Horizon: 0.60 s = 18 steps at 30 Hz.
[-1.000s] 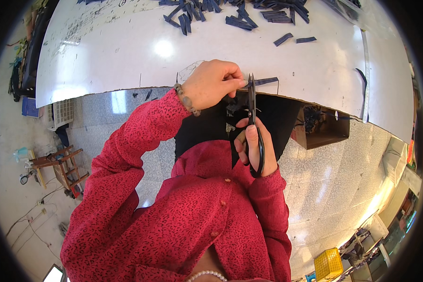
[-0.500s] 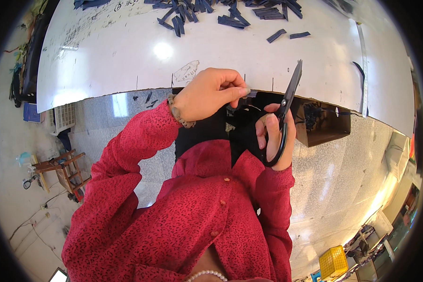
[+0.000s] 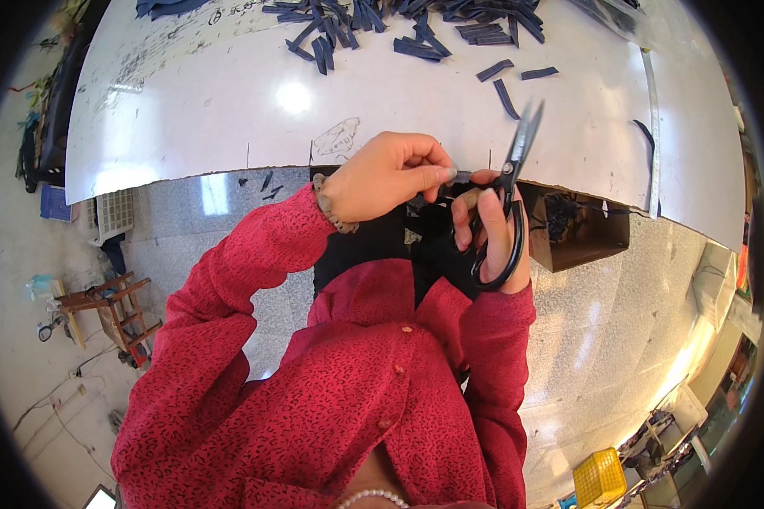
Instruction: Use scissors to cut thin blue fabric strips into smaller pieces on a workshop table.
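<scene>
My left hand (image 3: 390, 178) is closed, its thumb and forefinger pinching the end of a small dark fabric strip (image 3: 462, 177) just off the table's near edge. Beside it my right hand (image 3: 499, 229) grips black-handled scissors (image 3: 508, 180), with fingers through the loops and the blades pointing up and away over the table. The right forefinger reaches the other end of the strip; whether it touches is hard to tell. Beyond the blades, one loose dark blue strip (image 3: 507, 99) lies on the white tabletop.
Many cut strips (image 3: 416, 47) are heaped at the far side of the white table (image 3: 195, 119). A metal ruler-like strip (image 3: 654, 136) runs along its right part. Below the edge on the right stands an open cardboard box (image 3: 590, 237) with dark scraps. A wooden stool (image 3: 119, 314) is at left.
A dark strip now lies on the table near the scissor tips where there was none. My right hand has moved up and closer to my left, its forefinger now beside the held strip.
</scene>
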Tool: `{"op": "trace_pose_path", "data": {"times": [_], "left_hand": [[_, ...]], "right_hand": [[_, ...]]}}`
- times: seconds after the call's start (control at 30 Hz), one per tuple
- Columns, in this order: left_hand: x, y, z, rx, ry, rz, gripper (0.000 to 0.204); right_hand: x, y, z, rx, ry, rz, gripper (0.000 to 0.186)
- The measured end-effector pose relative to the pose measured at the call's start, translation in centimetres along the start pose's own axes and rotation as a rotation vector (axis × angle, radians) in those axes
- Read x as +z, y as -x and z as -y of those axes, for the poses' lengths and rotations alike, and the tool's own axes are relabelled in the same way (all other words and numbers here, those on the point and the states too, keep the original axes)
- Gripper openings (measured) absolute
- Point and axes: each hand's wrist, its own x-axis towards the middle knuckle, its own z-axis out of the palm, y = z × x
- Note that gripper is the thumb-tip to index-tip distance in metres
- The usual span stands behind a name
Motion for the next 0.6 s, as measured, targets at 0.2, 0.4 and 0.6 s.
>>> {"op": "trace_pose_path", "data": {"times": [0.2,0.4,0.6], "left_hand": [[0.5,0.2,0.7,0.068,-0.085,0.191,0.013],[0.4,0.5,0.1,0.029,-0.098,0.121,0.015],[-1.4,0.5,0.0,0.099,-0.211,0.039,0.012]], "right_hand": [[1.1,-0.1,0.3,-0.257,0.267,-0.199,0.038],[1.4,0.2,0.6,-0.245,0.370,-0.241,0.038],[0.9,-0.2,1.7,-0.364,0.480,-0.368,0.036]]}}
